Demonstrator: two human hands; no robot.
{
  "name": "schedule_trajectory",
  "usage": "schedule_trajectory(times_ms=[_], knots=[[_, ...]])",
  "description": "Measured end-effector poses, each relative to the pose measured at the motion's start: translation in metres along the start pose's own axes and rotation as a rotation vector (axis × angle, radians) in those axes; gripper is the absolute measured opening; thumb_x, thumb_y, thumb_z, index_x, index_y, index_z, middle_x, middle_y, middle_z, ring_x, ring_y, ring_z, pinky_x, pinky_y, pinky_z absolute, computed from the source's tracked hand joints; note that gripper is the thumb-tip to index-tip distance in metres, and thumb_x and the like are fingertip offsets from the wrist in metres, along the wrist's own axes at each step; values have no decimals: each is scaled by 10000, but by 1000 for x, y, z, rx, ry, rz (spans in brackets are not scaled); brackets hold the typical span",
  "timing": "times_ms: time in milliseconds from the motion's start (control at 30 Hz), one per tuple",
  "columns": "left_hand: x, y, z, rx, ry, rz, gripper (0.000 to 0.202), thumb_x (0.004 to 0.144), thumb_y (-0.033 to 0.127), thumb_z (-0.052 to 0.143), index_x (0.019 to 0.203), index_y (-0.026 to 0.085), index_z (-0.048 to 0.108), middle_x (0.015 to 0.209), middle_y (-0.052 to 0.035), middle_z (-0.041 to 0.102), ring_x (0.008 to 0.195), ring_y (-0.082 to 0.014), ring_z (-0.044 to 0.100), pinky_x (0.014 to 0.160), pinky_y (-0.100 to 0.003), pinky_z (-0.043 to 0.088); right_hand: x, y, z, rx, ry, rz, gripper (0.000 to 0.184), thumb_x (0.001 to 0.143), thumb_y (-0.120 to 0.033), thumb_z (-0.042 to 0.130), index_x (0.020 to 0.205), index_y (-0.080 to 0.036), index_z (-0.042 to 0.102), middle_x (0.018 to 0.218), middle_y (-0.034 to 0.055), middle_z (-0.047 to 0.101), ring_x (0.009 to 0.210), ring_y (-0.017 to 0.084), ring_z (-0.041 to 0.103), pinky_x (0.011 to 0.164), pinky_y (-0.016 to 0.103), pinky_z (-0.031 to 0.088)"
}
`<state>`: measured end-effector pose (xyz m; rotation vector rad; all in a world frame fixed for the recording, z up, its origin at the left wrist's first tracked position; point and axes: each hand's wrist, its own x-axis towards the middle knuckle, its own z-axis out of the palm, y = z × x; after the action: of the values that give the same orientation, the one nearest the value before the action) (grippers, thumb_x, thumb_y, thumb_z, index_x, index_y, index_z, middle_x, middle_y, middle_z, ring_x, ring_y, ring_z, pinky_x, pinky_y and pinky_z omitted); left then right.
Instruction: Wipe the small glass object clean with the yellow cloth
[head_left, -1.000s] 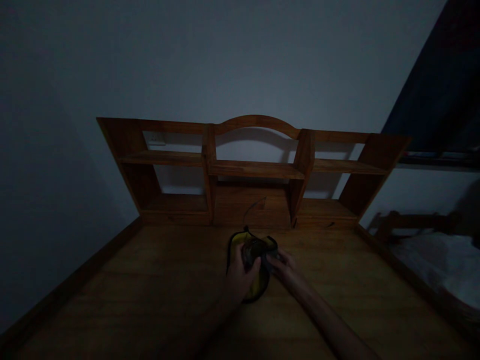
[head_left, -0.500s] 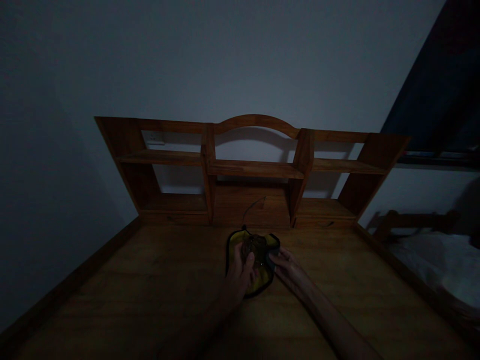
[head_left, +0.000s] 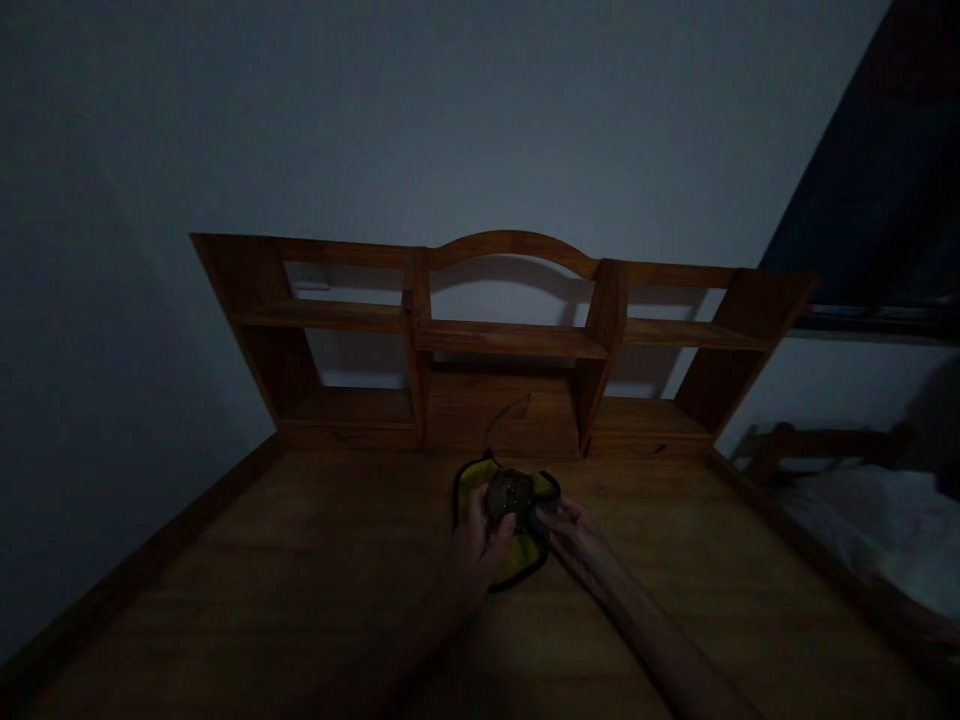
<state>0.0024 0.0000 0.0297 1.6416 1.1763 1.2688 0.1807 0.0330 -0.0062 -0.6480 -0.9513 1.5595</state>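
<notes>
In the dim light, a dark, shiny, rounded object (head_left: 512, 490), perhaps glass, sits over a yellow cloth (head_left: 519, 556) with a black border. Its exact kind is too dark to make out. My left hand (head_left: 480, 535) grips it from the left, with the thumb across its near side. On the right, my right hand (head_left: 568, 525) pinches a folded-up edge of the cloth, grey on its underside, against the object's right side. The rest of the cloth spreads out below both hands on the wooden desk (head_left: 337, 580).
A wooden shelf unit (head_left: 510, 338) stands along the back of the desk, against a pale wall (head_left: 480, 120). A thin cord or loop (head_left: 504, 412) rises behind the cloth. To the right are a dark window (head_left: 885, 200) and white bedding (head_left: 870, 520).
The rounded object has turned slightly in my left hand, and its face shows differently. My left thumb has shifted a little to the right. My right hand keeps its pinch on the cloth.
</notes>
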Motion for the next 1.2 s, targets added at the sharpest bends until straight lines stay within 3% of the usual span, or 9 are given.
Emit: schedule_trajectory(times_ms=[100, 200, 333, 400, 467, 567, 867, 1067, 1200], knots=[[2, -11, 3, 26, -73, -59, 483, 816, 448, 531, 1213, 197, 419, 741, -15, 657, 604, -167, 630, 567, -267, 499, 1, -1, -1, 7, 8, -14, 315, 668, -196, 761, 973, -198, 682, 981, 48, 715, 907, 195, 654, 883, 325, 468], [3, -22, 11, 8, -69, -109, 552, 758, 432, 612, 1215, 200, 406, 838, -32, 679, 721, -188, 662, 627, -273, 522, 2, -3, -5, -1, 39, -37, 302, 662, -205, 766, 955, -202, 690, 985, 51, 716, 907, 203, 656, 870, 331, 477], [4, -31, 24, -159, -67, -119, 653, 721, 402, 663, 1248, 178, 351, 1048, -98, 652, 874, -199, 660, 695, -274, 542, 6, -4, -13, -25, 115, -66, 299, 631, -215, 787, 918, -215, 701, 942, 38, 728, 863, 196, 668, 833, 322, 493], [4, -32, 26, -238, -129, -125, 626, 745, 422, 639, 1240, 179, 344, 1010, -96, 657, 761, -174, 672, 585, -245, 544, 7, -3, -15, -41, 151, -66, 304, 615, -222, 795, 905, -213, 705, 916, 35, 732, 843, 193, 671, 819, 319, 498], [5, -34, 25, -276, -203, -150, 600, 763, 466, 611, 1218, 177, 349, 837, -50, 670, 542, -130, 634, 431, -209, 494, 7, -4, -15, -54, 156, -68, 308, 616, -217, 793, 910, -209, 704, 921, 35, 731, 854, 195, 667, 828, 323, 495], [6, -38, 22, -312, -240, -167, 593, 774, 517, 580, 1194, 168, 352, 656, 12, 625, 385, -94, 552, 352, -182, 429, 5, -7, -9, -62, 119, -64, 318, 637, -205, 776, 945, -205, 695, 972, 40, 719, 898, 202, 654, 863, 335, 478], [11, -46, 23, -375, -247, -237, 606, 795, 564, 527, 1199, 161, 325, 546, 18, 617, 399, -134, 585, 366, -190, 420, -3, -20, 5, -112, -25, 14, 414, 631, -191, 781, 1027, -210, 663, 992, 31, 700, 923, 204, 630, 876, 331, 451], [9, -41, 25, -397, -230, -232, 613, 786, 548, 547, 1202, 165, 312, 719, -39, 674, 449, -140, 622, 416, -230, 484, -7, -21, 7, -127, -28, 58, 456, 642, -254, 777, 1074, -232, 630, 1035, 38, 683, 929, 208, 631, 813, 320, 474], [6, -35, 25, -333, -217, -184, 624, 783, 492, 579, 1245, 165, 317, 861, -79, 677, 601, -181, 666, 483, -276, 529, -8, -21, 5, -141, -10, 94, 426, 653, -257, 772, 1057, -240, 638, 1007, 32, 691, 909, 199, 637, 761, 289, 484]])
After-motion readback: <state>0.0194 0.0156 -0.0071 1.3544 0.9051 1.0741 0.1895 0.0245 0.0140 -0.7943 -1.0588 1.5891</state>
